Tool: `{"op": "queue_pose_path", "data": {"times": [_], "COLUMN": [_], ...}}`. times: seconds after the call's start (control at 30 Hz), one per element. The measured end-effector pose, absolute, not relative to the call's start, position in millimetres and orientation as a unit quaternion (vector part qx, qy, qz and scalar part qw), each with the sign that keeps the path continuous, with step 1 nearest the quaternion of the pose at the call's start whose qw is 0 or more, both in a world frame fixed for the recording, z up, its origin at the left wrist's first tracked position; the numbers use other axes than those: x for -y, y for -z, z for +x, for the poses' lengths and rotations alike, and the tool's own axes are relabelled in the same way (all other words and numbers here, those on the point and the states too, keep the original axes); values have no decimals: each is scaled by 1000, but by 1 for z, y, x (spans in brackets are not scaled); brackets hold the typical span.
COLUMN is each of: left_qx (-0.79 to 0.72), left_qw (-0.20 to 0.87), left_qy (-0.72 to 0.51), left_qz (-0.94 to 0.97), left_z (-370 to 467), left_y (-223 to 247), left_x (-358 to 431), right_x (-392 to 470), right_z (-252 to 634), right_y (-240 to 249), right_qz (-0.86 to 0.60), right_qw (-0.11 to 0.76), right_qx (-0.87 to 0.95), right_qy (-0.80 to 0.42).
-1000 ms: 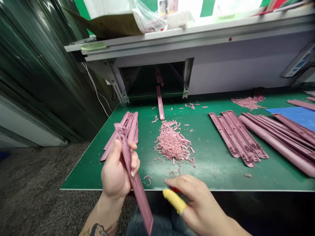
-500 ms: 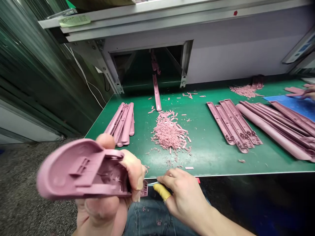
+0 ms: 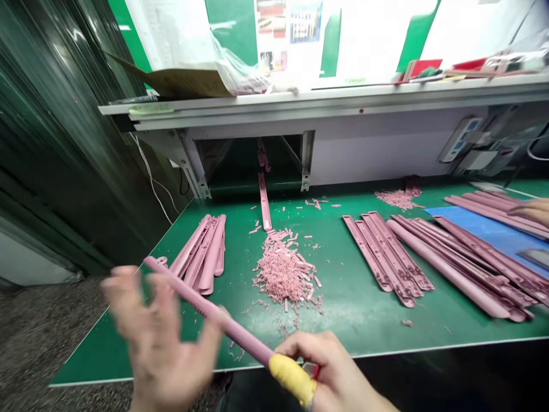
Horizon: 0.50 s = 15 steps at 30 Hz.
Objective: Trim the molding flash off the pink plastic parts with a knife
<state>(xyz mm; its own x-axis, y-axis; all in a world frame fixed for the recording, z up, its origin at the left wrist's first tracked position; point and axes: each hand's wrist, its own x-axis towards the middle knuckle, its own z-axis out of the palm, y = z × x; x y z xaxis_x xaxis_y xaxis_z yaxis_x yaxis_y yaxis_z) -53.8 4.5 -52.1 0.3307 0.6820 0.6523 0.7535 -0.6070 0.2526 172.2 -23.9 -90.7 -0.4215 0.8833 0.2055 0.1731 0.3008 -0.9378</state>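
A long pink plastic part [image 3: 240,335] slants across the front of the green bench. My right hand [image 3: 332,369] pinches its near end, the thumb wrapped in yellow tape. A bit of red and metal shows in that palm, probably the tool seen earlier; most of it is hidden. My left hand [image 3: 165,343], blurred by motion, has its fingers spread beside the part's far half. Its thumb tip overlaps the part, and I cannot tell whether it touches. Beyond that hand lies a stack of similar pink parts [image 3: 210,257]. A heap of pink shavings [image 3: 281,269] sits mid-bench.
More pink parts [image 3: 386,257] lie to the right, near a blue mat [image 3: 461,220]. At the right edge a co-worker's hand [image 3: 536,210] rests over parts. One pink part [image 3: 265,200] lies before the opening under the shelf [image 3: 334,106]. A power strip [image 3: 461,139] hangs on the panel.
The pink part has swung from pointing at the camera to lying slantwise over the bench. My left hand has loosened and spread; my right hand now grips the part's end. The view has tilted up.
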Motion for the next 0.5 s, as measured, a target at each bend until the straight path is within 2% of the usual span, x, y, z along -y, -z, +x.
{"op": "queue_pose_path", "data": {"times": [0.07, 0.17, 0.23, 0.37, 0.5], "left_qx": [329, 247, 279, 289, 274], "left_qw": [82, 21, -9, 46, 75], "left_qy": [295, 194, 171, 115, 117], "left_qz": [-893, -949, -945, -949, -952], "left_z": [-51, -48, -53, -66, -63], "left_y": [58, 54, 45, 27, 13], "left_x": [3, 6, 2, -6, -5], "right_x": [17, 11, 10, 11, 8], "right_z": [187, 203, 207, 199, 182], "right_y": [72, 53, 51, 65, 77], "right_qz": [-367, -352, -369, -363, -373], "right_qw": [339, 321, 341, 331, 317], "right_qx": [694, 693, 732, 833, 870], "right_qy": [-519, -542, -460, -254, -53]}}
